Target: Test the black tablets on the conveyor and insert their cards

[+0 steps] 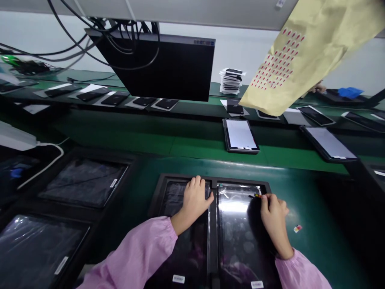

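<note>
Two dark tablet panels lie side by side in a black fixture (213,224) on the green bench. My left hand (195,198) rests flat on the upper part of the left panel (180,249), fingers together and stretched out. My right hand (272,212) is over the glossy right panel (237,233), near its upper right edge. Its fingertips pinch a small red and yellow tab (257,196) at that edge. Both arms wear pink sleeves.
A yellow sheet of small red stickers (300,52) hangs at the upper right. A black monitor (168,64) hangs above the conveyor, which carries tablets (240,135) and phones. More wrapped panels (84,182) lie in trays at left. A loose sticker (297,228) lies on the bench.
</note>
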The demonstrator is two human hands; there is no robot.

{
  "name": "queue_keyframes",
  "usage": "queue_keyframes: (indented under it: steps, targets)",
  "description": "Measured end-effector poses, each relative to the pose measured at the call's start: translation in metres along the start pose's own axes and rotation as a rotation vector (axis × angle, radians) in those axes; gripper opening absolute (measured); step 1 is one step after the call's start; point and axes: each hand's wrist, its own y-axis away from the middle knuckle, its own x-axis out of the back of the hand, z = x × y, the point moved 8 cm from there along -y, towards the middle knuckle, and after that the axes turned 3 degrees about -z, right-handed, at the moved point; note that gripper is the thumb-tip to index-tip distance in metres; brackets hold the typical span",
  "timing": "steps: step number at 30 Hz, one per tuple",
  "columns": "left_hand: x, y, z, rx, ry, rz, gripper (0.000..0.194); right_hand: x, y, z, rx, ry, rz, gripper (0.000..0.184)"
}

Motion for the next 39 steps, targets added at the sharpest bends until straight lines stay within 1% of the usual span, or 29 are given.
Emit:
queue_keyframes:
  steps: [6,10,17,20,23,25,27,29,30,32,34,36,39]
  targets:
    - [0.001,0.004,-0.001,-0.039,0.011,-0.010,0.031,0.007,0.010,-0.001,-0.045,-0.029,0.020,0.040]
    - [0.002,0.003,-0.001,-0.057,0.009,-0.015,0.030,0.005,0.008,-0.001,-0.063,-0.045,0.004,0.035]
    - [0.002,0.001,0.000,-0.062,0.032,0.012,0.028,0.007,0.006,0.000,-0.065,-0.109,0.034,0.039]
    - [0.007,-0.001,-0.003,-0.087,0.068,0.028,0.025,0.016,0.007,0.001,-0.045,-0.146,0.071,0.041]
    - [0.022,0.004,-0.010,-0.152,0.118,0.054,0.020,0.033,0.019,0.003,0.009,-0.196,0.120,0.039]
    - [0.040,0.016,-0.022,-0.177,0.146,0.098,0.022,0.047,0.035,0.001,0.121,-0.224,0.160,0.032]
    - [0.059,0.037,-0.040,-0.167,0.146,0.189,0.026,0.058,0.058,-0.007,0.293,-0.233,0.181,0.021]
    - [0.075,0.066,-0.056,-0.153,0.092,0.298,0.027,0.061,0.083,-0.018,0.452,-0.221,0.167,0.012]
    - [0.079,0.081,-0.062,-0.150,0.052,0.342,0.026,0.060,0.093,-0.023,0.505,-0.210,0.150,0.010]
    - [0.078,0.110,-0.071,-0.133,-0.023,0.385,0.027,0.053,0.108,-0.035,0.579,-0.187,0.115,0.010]
    - [0.068,0.132,-0.076,-0.080,-0.056,0.378,0.028,0.045,0.116,-0.048,0.627,-0.159,0.085,0.012]
    - [0.057,0.148,-0.077,-0.019,-0.063,0.370,0.029,0.037,0.119,-0.058,0.663,-0.139,0.054,0.013]
    - [0.045,0.160,-0.074,0.042,-0.052,0.383,0.030,0.030,0.121,-0.066,0.703,-0.115,0.015,0.016]
